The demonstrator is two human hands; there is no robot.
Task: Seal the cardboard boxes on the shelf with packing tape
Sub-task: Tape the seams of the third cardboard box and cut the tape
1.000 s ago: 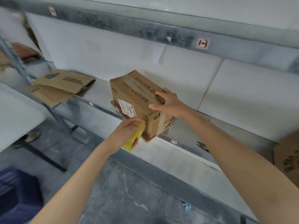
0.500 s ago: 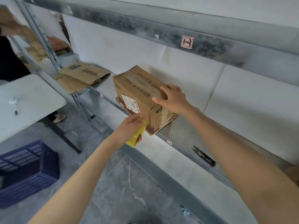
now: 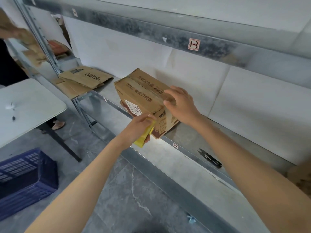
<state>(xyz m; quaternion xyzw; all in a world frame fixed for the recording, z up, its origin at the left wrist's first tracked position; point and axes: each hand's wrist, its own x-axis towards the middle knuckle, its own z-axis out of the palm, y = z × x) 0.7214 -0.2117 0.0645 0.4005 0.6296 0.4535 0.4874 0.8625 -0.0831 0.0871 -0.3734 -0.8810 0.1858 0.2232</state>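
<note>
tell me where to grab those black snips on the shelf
Take the snips by the thick black handle end at the right, coming from above at the shelf's open front. They lie flat near the edge, the pointed blades aimed left toward the box, so a pinch across the handle probably avoids the tips.

Both bare forearms reach forward toward the box (image 3: 143,93). Right hand (image 3: 182,105) palm-down, fingers spread flat over the box's near top edge. Left hand (image 3: 138,128) lower, at the box's front corner, fingers curled tight around a yellow item (image 3: 145,136), probably a tape dispenser.
</note>
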